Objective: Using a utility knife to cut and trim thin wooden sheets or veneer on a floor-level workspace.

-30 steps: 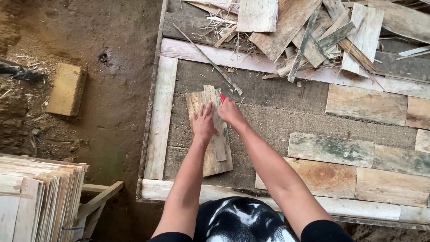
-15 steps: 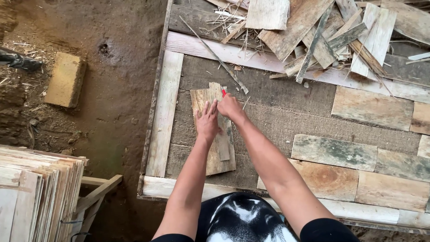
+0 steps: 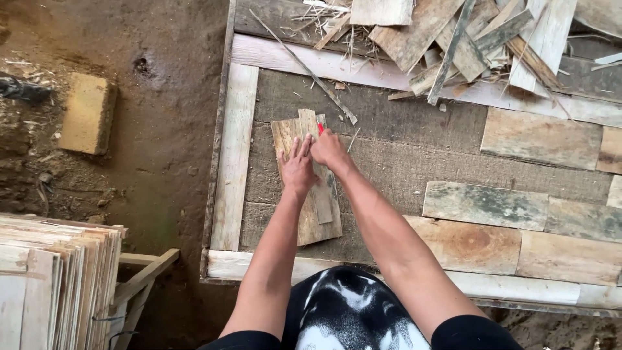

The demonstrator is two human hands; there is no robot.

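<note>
at the far left a tan block (image 3: 87,114) lies on the dirt floor (image 3: 162,129), and a stack of thin pale boards (image 3: 55,272) fills the lower left corner. next comes the bench (image 3: 234,155), framed in pale planks with rough burlap over its middle. on that burlap lies a small wooden board (image 3: 310,227), pale brown, weathered and grey-streaked, long and narrow, with a thinner strip (image 3: 319,194) laid lengthwise on top. the left hand (image 3: 298,170) presses flat on the board, fingers spread wide and pointing away. just beside it the right hand (image 3: 330,150) is curled narrow around a small red marker (image 3: 320,128) whose tip touches the board's far end. farther right, flat grey-green planks (image 3: 486,205) lie on the bench, and a heap of splintered wood scraps (image 3: 453,39) sits along the top.
</note>
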